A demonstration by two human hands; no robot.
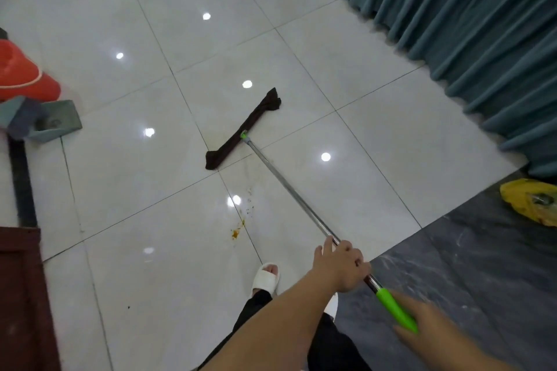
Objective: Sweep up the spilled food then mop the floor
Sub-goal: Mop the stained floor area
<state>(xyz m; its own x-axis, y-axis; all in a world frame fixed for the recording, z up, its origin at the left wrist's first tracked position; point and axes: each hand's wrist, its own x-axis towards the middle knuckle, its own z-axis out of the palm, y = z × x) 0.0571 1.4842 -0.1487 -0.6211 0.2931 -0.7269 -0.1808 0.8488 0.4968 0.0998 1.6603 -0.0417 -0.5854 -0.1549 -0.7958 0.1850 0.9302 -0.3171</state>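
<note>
Well left of the mop head [256, 115] sit an orange tub [27, 78] and a teal dustpan [58, 122]; I can't make out their contents. Orange food spill [236, 232] lies just my side of it. The left grip [340, 265] wraps the mop pole [289, 190]. The right grip [428, 319] is blurred at the green end, so I cannot tell its hold.

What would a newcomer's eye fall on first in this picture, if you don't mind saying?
The long mop runs across the glossy white floor, its dark cloth head in the middle of the frame. The left hand grips its metal pole and the blurred right hand is at the green grip. Just left of the pole lies an orange food stain, and teal curtains fill the upper right.
</note>
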